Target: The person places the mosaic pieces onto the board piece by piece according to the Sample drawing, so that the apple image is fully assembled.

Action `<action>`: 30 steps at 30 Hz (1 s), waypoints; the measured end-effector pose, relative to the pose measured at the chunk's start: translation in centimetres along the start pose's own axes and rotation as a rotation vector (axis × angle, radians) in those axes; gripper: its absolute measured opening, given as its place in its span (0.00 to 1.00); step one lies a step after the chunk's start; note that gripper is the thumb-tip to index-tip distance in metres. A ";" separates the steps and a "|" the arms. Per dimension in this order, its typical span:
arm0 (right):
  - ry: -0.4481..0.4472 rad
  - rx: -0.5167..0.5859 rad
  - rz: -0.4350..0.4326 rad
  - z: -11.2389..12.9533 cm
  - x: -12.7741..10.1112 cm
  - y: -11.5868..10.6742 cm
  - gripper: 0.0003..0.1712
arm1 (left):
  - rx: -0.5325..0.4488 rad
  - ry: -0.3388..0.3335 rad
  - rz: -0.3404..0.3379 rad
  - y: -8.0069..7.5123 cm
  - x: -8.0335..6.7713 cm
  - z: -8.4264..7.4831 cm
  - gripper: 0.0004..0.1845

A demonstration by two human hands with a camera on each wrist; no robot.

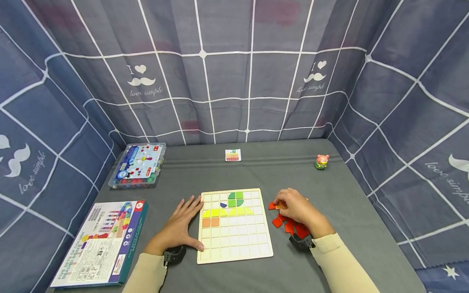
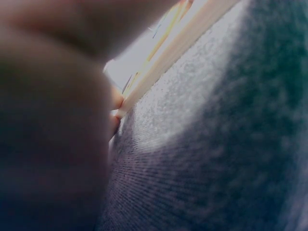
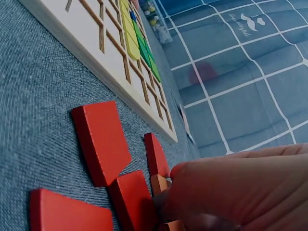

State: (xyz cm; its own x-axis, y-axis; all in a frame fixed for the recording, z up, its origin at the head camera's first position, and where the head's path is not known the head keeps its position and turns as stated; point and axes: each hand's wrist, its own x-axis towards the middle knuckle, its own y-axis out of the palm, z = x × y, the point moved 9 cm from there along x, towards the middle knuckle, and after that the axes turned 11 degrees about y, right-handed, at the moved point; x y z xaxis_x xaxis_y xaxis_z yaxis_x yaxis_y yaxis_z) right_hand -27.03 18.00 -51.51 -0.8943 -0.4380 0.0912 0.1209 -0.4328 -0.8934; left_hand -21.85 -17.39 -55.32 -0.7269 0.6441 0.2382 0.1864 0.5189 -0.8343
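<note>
Grey cloth table [image 1: 329, 244], checked curtain walls [image 1: 227, 73]

1. A grey cloth-covered table [image 1: 322, 244] fills the lower half.
2. Blue-grey curtain walls [image 1: 227, 81] with a white grid enclose it at nine, twelve and three o'clock.
3. "Love simple" moustache prints [image 1: 141, 81] dot the fabric.

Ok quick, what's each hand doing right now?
Left hand: open, flat on the grey cloth, touching the pale wooden grid board.
Right hand: pinching a small orange tile.
</note>
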 end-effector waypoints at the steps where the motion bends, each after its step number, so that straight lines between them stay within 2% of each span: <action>1: -0.007 0.002 -0.007 0.0 0.0 0.0 0.17 | -0.004 -0.006 0.003 0.0 0.0 0.0 0.78; 5: -0.029 0.013 -0.027 0.1 0.0 0.0 0.17 | -0.001 -0.016 0.016 0.0 0.0 0.0 0.78; 13: -0.011 0.043 -0.033 0.0 0.0 -0.1 0.16 | -0.005 -0.034 0.029 0.2 0.0 0.1 0.79; 21: -0.073 0.105 -0.116 0.7 0.2 -1.1 0.14 | -0.005 -0.013 0.008 0.1 0.1 0.1 0.79; 26: -0.083 0.126 -0.089 2.8 0.8 -0.7 0.14 | -0.013 -0.011 0.006 0.1 0.0 0.3 0.78; 30: -0.150 0.147 -0.064 5.7 1.3 0.1 0.12 | -0.021 -0.032 0.024 0.1 0.1 0.4 0.79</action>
State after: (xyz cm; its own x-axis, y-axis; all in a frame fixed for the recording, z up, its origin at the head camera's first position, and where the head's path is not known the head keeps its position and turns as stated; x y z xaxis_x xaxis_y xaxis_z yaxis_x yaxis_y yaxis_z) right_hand -25.75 12.83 -48.99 -0.8297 -0.5133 0.2195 0.1374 -0.5690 -0.8108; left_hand -22.11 -17.47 -55.60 -0.7427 0.6385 0.2015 0.2183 0.5154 -0.8287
